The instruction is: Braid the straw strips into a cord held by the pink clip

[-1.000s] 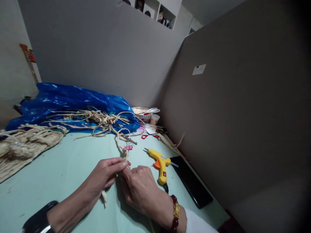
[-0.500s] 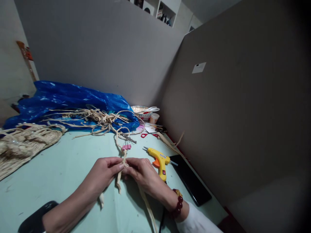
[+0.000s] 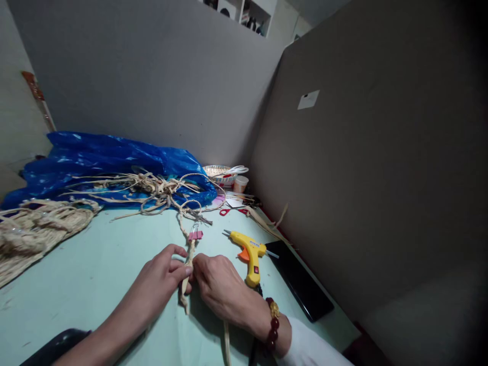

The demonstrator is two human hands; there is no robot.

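A pale braided fibre cord (image 3: 185,285) runs toward me from under a pink binder clip (image 3: 195,235). My left hand (image 3: 168,269) pinches the cord just below the clip, thumb on top. Close against its other side, my right hand (image 3: 219,282) is closed with its fingers curled under, gripping a strand of the fibre. One loose strand (image 3: 227,343) trails out beneath the right hand toward the table's near edge. The right fingertips are partly hidden behind the knuckles.
A yellow glue gun (image 3: 249,254) lies right of my hands, beside a black tablet-like slab (image 3: 301,279). Red-handled scissors (image 3: 224,212) rest farther back. A blue plastic bag (image 3: 114,152) with fibre strands (image 3: 152,184) sits behind, and a woven piece (image 3: 41,223) lies left.
My right hand has rolled over, its back now facing up and its fingers tucked under. The left fingers have loosened slightly and shifted along the cord. The view has moved a little.
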